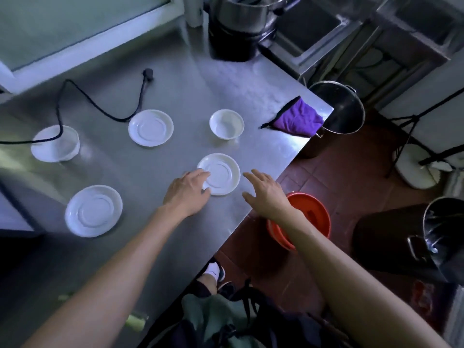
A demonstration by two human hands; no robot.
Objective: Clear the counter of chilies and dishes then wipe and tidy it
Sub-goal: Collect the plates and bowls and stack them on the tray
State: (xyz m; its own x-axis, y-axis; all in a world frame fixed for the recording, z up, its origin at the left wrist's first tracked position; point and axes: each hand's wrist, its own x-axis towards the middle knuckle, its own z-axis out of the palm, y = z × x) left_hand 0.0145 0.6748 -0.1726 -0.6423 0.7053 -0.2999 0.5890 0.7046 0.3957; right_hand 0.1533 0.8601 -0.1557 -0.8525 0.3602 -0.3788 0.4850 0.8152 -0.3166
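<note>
White dishes stand on the steel counter (175, 101). My left hand (187, 190) touches the near-left rim of a white saucer (221, 173), fingers curling at its edge. My right hand (263, 190) hovers open just right of that saucer, over the counter's edge, holding nothing. Another saucer (150, 127) lies farther back, a third saucer (93, 210) at the near left. A small white bowl (226, 124) stands behind the touched saucer, and a larger white bowl (55, 144) sits at far left. A purple cloth (298, 119) lies at the counter's right corner. No chilies are visible.
A black cable (100, 106) snakes across the counter and over the left bowl. Stacked steel pots (241, 23) stand at the back. Below the counter's right edge are a steel pot (339, 109), an orange bucket (308, 217) and another steel pot (444, 237) on the tiled floor.
</note>
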